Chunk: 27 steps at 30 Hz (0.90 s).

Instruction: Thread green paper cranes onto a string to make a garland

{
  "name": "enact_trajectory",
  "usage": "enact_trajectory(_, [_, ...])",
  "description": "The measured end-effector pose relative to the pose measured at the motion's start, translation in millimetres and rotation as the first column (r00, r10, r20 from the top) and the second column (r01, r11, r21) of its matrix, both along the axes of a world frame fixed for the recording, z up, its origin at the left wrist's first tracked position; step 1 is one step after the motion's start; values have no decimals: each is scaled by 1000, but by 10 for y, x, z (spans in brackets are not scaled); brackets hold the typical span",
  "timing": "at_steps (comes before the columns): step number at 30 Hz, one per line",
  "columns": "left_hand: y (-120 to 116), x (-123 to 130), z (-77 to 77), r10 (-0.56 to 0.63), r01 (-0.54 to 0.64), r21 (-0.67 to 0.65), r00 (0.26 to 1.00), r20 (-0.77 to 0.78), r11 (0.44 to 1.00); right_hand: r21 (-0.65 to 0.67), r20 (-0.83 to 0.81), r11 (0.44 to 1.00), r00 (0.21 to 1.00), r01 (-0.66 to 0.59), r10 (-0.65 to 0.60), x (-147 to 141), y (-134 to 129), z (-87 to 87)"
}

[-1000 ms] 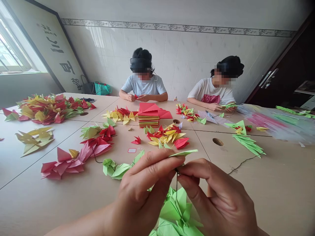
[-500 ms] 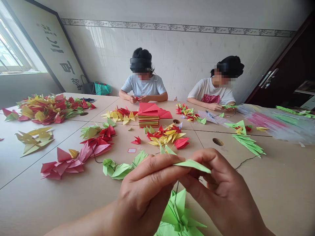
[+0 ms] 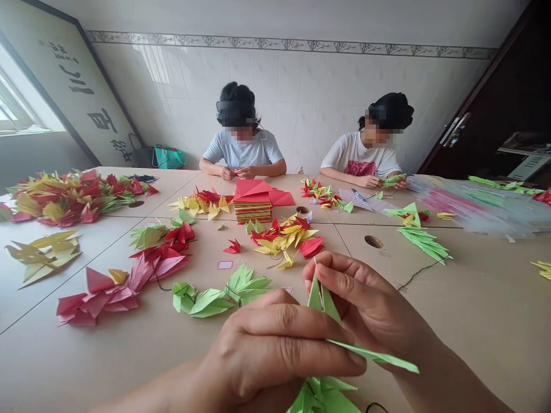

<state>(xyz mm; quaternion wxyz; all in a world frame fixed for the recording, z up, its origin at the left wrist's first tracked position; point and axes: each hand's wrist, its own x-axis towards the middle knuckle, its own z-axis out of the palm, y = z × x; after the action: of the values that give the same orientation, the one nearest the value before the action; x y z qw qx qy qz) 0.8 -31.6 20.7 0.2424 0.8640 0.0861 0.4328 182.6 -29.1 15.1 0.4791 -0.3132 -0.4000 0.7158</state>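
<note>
My left hand (image 3: 275, 338) is closed around a green folded-paper crane (image 3: 316, 295), whose two narrow points stick up past the fingers. A long green wing (image 3: 379, 357) juts out to the right beneath its fingertips. My right hand (image 3: 348, 287) pinches at the top of those points, where a thin pale needle (image 3: 315, 261) shows between thumb and forefinger. Below both hands hangs or lies a cluster of green folded cranes (image 3: 321, 396), partly hidden by the left hand. Just beyond my hands, a strung row of green cranes (image 3: 210, 301) rests on the table.
Pink and red cranes (image 3: 103, 295) lie left, with a large mixed pile (image 3: 73, 198) behind. A stack of coloured paper (image 3: 253, 206) stands mid-table near red and yellow cranes (image 3: 293, 235). Two people (image 3: 241, 137) sit opposite. Plastic bags (image 3: 465, 206) lie right, beyond a table hole (image 3: 373, 241).
My right hand has shifted up to the tips of the crane's points, exposing the needle. My left hand has turned and moved lower right with the crane. The view has tilted slightly.
</note>
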Motion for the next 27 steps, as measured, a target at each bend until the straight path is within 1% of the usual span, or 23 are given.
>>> enact_trajectory(2, [1, 13, 7, 5, -4, -42, 999, 40, 999, -22, -13, 999, 999, 32, -33, 10, 5, 11])
enact_trajectory(5, [0, 30, 14, 21, -13, -111, 997, 72, 994, -55, -66, 998, 997, 37, -40, 16, 21, 11])
enact_trajectory(9, [-18, 37, 22, 74, -53, -193, 992, 103, 980, -72, -111, 996, 992, 54, -62, -6, 25, 7])
enact_trajectory(14, [-48, 38, 36, 115, -85, -243, 987, 112, 966, -129, -109, 981, 981, 147, -161, -39, 9, 10])
enact_trajectory(17, [-52, 45, 45, 77, -48, -238, 991, 111, 970, -155, -154, 972, 968, 176, -200, -33, 24, -18])
enact_trajectory(19, [-48, 53, 43, 72, -44, -235, 991, 114, 971, -148, -167, 969, 961, 197, -220, -21, 40, -38])
enact_trajectory(22, [-43, 59, 31, 104, -74, -234, 987, 119, 969, -115, -128, 965, 960, 236, -250, -11, 57, -41])
enact_trajectory(24, [-44, 45, 32, 86, -63, -225, 992, 92, 972, -86, -108, 959, 955, 269, -278, -8, 65, -22])
enact_trajectory(25, [-44, 33, 37, 61, -47, -204, 996, 66, 978, -74, -109, 953, 948, 293, -299, -6, 68, -8])
enact_trajectory(27, [-39, 1, 54, 14, -15, -119, 1000, -16, 993, -62, -125, 937, 928, 345, -350, 4, 76, 29])
